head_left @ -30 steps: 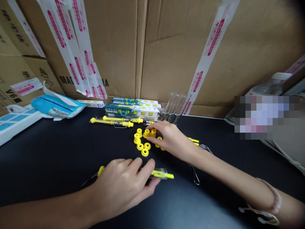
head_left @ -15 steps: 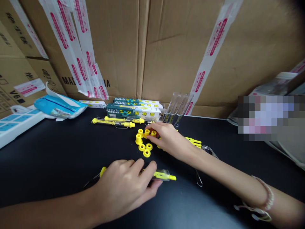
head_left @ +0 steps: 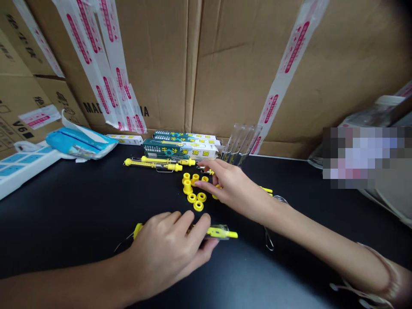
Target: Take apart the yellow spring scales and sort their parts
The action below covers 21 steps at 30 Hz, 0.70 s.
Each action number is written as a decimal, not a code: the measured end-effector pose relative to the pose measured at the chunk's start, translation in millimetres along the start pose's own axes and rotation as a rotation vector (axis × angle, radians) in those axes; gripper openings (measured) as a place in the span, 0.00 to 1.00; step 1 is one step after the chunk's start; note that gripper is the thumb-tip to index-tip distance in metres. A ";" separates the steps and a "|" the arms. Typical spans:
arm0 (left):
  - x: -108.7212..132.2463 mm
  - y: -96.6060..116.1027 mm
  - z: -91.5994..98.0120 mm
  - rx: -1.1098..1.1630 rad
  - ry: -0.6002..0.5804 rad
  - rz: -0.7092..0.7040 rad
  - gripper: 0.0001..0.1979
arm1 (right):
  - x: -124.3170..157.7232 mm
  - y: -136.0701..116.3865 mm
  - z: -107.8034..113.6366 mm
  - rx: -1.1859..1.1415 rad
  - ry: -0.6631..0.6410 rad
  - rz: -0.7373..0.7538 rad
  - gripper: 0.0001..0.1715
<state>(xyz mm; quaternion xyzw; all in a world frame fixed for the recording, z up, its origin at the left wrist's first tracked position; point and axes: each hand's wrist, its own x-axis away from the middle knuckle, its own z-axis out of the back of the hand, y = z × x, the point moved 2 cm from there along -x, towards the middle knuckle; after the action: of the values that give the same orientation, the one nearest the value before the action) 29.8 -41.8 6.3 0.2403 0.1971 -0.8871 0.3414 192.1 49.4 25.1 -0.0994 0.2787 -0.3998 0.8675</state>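
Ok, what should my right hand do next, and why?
Probably pick up one of the yellow plastic rings: your right hand is open right beside them, while your left hand already grips a yellow spring scale.

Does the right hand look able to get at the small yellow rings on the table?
Probably yes: the right hand is right beside the yellow rings, and nothing stands between them.
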 end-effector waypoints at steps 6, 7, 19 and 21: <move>-0.7 -2.1 1.6 -0.049 0.015 0.024 0.06 | 36.9 -18.4 21.9 -0.146 0.032 0.052 0.11; -0.9 -2.3 1.9 -0.052 0.014 0.021 0.05 | 45.4 -19.5 21.6 -0.177 0.000 0.036 0.10; -0.3 -1.4 0.0 -0.010 -0.089 0.026 0.06 | 76.9 -24.3 15.5 -0.170 0.061 0.067 0.14; -0.4 -1.3 -1.0 0.003 -0.104 0.031 0.05 | 63.0 -24.2 15.5 -0.049 0.095 0.140 0.14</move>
<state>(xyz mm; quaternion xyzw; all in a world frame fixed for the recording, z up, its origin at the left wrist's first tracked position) 29.4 -40.2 5.9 0.1976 0.1741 -0.8931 0.3647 218.5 -14.6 22.0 -0.0818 0.3354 -0.3358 0.8764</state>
